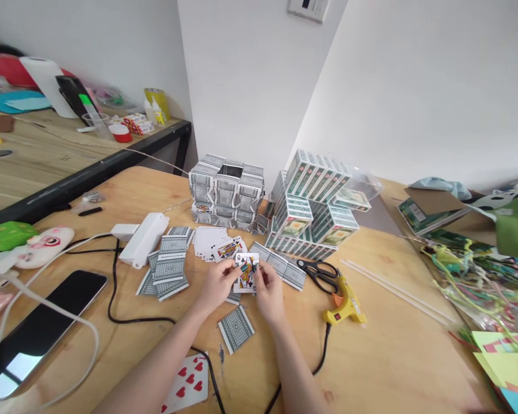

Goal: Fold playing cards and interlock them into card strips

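Both hands grip a queen of clubs playing card (247,272) by its two side edges, face toward me. My left hand (216,282) pinches the left edge and my right hand (269,290) the right edge. Behind it lie loose face-up cards (209,238). Just below my hands is a folded card square (236,329), its patterned back showing. A pile of folded patterned cards (171,261) spreads to the left. Further back stands a box-like structure of folded cards (227,192) with a dark opening on top.
Stacked card boxes (315,201) stand at the back right. Black scissors (322,273), a yellow glue gun (345,305) and white sticks (392,287) lie to the right. A white power strip (144,238), a phone (47,328) and cables are on the left. Hearts cards (190,382) lie near the front.
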The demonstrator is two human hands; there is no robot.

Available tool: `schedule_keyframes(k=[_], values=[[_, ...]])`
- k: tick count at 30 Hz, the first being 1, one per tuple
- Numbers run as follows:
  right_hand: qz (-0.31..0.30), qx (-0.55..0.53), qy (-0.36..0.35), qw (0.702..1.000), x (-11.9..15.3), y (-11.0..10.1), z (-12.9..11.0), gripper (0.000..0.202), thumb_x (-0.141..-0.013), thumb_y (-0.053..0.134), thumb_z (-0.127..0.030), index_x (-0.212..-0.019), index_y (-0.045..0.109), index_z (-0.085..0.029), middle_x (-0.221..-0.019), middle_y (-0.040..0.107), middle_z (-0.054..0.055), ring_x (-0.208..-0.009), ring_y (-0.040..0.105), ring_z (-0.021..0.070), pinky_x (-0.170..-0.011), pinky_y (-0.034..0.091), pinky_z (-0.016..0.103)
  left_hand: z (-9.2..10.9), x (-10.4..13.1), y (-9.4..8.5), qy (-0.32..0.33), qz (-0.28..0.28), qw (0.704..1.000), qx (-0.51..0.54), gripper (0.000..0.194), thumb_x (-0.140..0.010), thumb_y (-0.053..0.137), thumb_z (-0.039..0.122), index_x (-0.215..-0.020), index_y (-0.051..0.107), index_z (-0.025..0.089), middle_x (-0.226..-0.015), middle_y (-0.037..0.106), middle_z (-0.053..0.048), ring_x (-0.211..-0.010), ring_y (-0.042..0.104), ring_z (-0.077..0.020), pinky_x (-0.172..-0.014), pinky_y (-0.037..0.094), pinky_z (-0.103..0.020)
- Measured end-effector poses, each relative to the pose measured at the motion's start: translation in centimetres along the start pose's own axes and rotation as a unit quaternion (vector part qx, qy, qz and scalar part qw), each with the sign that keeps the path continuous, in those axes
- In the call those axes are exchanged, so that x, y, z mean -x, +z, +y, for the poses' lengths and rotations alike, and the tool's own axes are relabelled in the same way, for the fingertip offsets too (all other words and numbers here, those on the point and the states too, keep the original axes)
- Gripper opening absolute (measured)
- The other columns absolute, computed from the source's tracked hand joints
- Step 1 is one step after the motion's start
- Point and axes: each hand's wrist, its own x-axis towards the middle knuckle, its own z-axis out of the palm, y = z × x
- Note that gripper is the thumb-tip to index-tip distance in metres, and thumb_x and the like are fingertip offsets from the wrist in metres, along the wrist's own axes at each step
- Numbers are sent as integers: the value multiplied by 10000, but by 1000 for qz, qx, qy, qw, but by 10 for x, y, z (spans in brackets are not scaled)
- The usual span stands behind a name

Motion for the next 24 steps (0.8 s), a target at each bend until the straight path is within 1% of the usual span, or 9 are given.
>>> schedule_keyframes(k=[3, 5, 8, 10, 13, 16, 18, 21, 24], values=[[-7, -15, 14, 1000, 0, 0, 2, 198, -790, 520, -342, -904, 593, -196, -634, 438, -25, -577, 375, 134, -539, 326, 230, -2, 2, 3, 3, -1, 1000, -8, 234, -732, 485, 313, -563, 399, 176, -523, 359, 53, -508, 357, -95, -479, 290, -201], [-11, -11, 12, 1000, 1, 0, 4, 199, -804, 502, -349, -913, 573, -199, -644, 421, -29, -577, 370, 128, -538, 332, 226, -3, 3, 6, 4, -1, 1000, -16, 191, -752, 468, 304, -615, 452, 171, -546, 400, 46, -525, 381, -101, -496, 311, -204], [-9, -22, 21, 1000, 0, 0, 6, 202, -808, 500, -377, -896, 560, -206, -663, 444, -28, -584, 386, 124, -555, 351, 226, -6, 3, 9, 8, 17, 1000, -16, 168, -772, 450, 299, -710, 529, 165, -634, 511, 13, -600, 453, -122, -556, 365, -215], [-7, -40, 31, 999, 0, 0, 7, 211, -799, 513, -402, -867, 559, -207, -661, 464, -28, -580, 400, 122, -549, 358, 224, -8, 3, 10, 3, 32, 999, -9, 185, -779, 441, 302, -764, 563, 164, -714, 574, -14, -680, 503, -145, -616, 400, -231], [-5, -61, 44, 997, -1, 0, 8, 223, -785, 532, -420, -829, 564, -204, -666, 494, -26, -582, 424, 120, -545, 368, 221, -8, 3, 10, -11, 37, 999, 13, 221, -778, 436, 295, -853, 597, 163, -855, 633, -50, -820, 552, -186, -730, 430, -272], [-4, -84, 53, 995, -2, 1, 8, 214, -778, 544, -411, -824, 572, -204, -703, 537, -16, -622, 467, 128, -581, 395, 225, -6, 3, 8, -20, 39, 998, 44, 274, -763, 453, 277, -959, 604, 159, -1020, 633, -75, -965, 547, -219, -843, 417, -315], [-7, -108, 59, 992, -2, 1, 7, 202, -774, 551, -395, -847, 580, -209, -749, 571, -7, -661, 498, 136, -614, 414, 232, -5, 3, 8, -27, 37, 997, 61, 308, -759, 463, 279, -1010, 594, 156, -1079, 617, -77, -1013, 536, -224, -879, 404, -324], [-18, -149, 72, 986, -2, 1, 5, 206, -765, 562, -370, -902, 581, -217, -774, 589, -8, -664, 518, 138, -620, 431, 239, -6, 4, 9, -26, 21, 996, 78, 322, -773, 454, 299, -1039, 573, 161, -1086, 607, -66, -995, 542, -207, -872, 409, -307], [-25, -172, 85, 981, -2, 1, 4, 215, -754, 570, -355, -921, 576, -220, -752, 580, -14, -648, 520, 137, -609, 437, 239, -10, 4, 11, -21, 6, 995, 98, 304, -782, 448, 309, -1029, 557, 167, -1015, 615, -52, -898, 562, -185, -793, 442, -283]])
